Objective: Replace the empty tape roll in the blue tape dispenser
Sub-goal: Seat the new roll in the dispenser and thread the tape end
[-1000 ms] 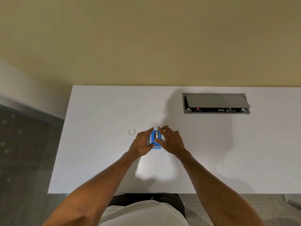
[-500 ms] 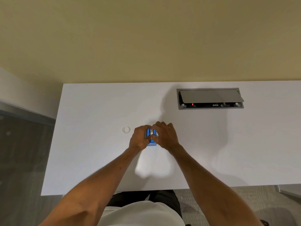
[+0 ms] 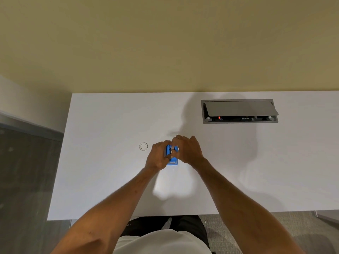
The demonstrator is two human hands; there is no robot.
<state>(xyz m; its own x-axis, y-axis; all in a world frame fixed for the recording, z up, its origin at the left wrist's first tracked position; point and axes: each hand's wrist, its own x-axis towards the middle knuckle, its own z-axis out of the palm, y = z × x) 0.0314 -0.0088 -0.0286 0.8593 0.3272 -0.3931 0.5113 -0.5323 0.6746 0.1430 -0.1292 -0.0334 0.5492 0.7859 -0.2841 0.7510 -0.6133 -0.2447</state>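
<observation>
The blue tape dispenser (image 3: 172, 160) stands on the white desk (image 3: 102, 180), near its middle. My left hand (image 3: 157, 156) is wrapped around the dispenser's left side. From the right, my right hand (image 3: 189, 150) has its fingertips on the tape roll (image 3: 170, 151) in the dispenser's top. A strip of clear tape runs from the roll toward the cutter at the dispenser's near end. A small clear ring, an empty tape core (image 3: 143, 146), lies on the desk just left of my left hand.
A grey cable hatch (image 3: 238, 110) with its lid tilted open is set into the desk at the back right. A beige wall rises behind the desk. Dark floor lies past the left edge, and my legs are at the near edge.
My hands have stayed on the dispenser. My right fingers shifted on the roll, and the dispenser's near end with the cutter shows more now. The camera has moved slightly.
</observation>
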